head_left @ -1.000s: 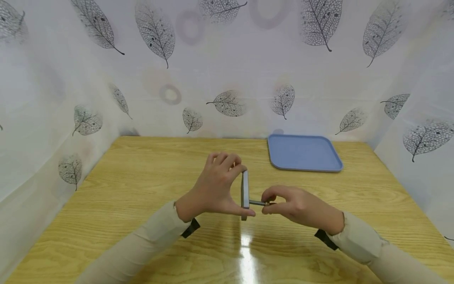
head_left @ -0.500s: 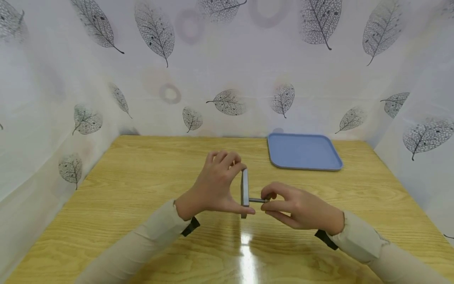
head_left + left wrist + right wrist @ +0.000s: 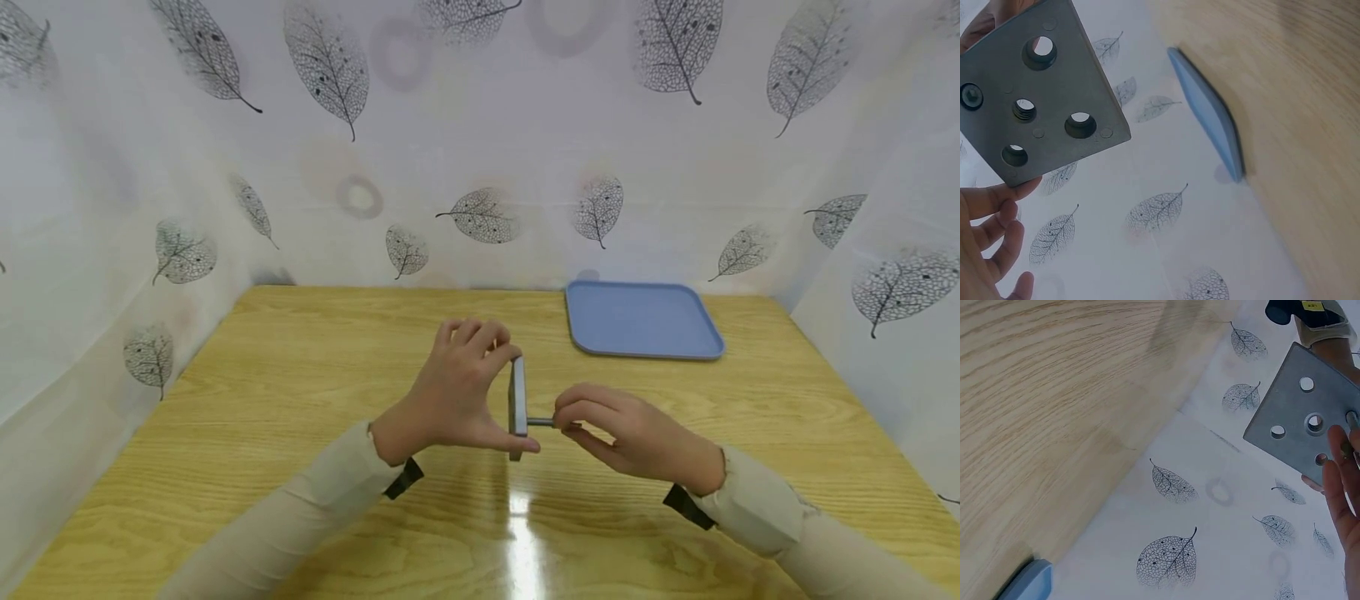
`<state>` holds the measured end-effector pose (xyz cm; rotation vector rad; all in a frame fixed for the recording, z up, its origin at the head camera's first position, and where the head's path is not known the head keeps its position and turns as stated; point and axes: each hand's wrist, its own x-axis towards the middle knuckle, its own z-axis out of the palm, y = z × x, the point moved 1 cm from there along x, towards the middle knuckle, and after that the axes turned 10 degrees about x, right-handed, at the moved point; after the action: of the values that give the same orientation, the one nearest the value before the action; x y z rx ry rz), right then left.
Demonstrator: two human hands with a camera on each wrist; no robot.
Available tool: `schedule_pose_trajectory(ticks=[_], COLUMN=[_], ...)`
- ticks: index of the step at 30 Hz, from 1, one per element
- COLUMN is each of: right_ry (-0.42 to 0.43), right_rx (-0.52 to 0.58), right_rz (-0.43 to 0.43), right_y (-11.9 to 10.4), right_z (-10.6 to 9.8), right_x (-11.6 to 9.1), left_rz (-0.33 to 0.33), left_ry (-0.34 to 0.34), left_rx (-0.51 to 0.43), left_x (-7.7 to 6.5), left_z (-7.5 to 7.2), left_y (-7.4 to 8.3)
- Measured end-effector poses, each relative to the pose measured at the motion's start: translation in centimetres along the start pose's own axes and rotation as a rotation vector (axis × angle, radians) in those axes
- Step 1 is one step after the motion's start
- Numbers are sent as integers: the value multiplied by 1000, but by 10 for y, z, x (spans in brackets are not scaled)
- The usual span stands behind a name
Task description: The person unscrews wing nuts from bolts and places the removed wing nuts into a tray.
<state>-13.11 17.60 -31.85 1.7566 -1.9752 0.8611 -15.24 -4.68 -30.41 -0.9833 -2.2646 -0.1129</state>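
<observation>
Between both hands a thick grey metal plate stands on edge above the table. Its face shows several round holes in the wrist views. My left hand grips the plate by its edges, thumb at the bottom and index finger at the top. A bolt sticks out of the plate towards the right; its hex-socket head sits recessed on the opposite face. At the bolt's free end, the fingertips of my right hand pinch a small brass-coloured piece, mostly hidden by the fingers.
A blue rectangular tray lies at the back right of the wooden table. White leaf-printed sheets hang behind and along both sides. Each wrist wears a dark strap, and a glare spot shines on the table in front.
My right fingers have shifted their position around the bolt's end, first spreading and then closing together again. The left hand and the plate stay almost in place.
</observation>
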Motion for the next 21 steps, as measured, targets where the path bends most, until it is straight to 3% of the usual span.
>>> schedule_pose_trajectory(ticks=[13,21], right_ry=[-19,50], right_rx=[155,125], right_rz=[-4,-65], right_y=[3,4], right_z=[0,1], right_x=[1,1], left_rz=[11,2], left_ry=[-1,-10], left_rx=[5,0], left_x=[2,2], left_z=[1,1], left_y=[1,1])
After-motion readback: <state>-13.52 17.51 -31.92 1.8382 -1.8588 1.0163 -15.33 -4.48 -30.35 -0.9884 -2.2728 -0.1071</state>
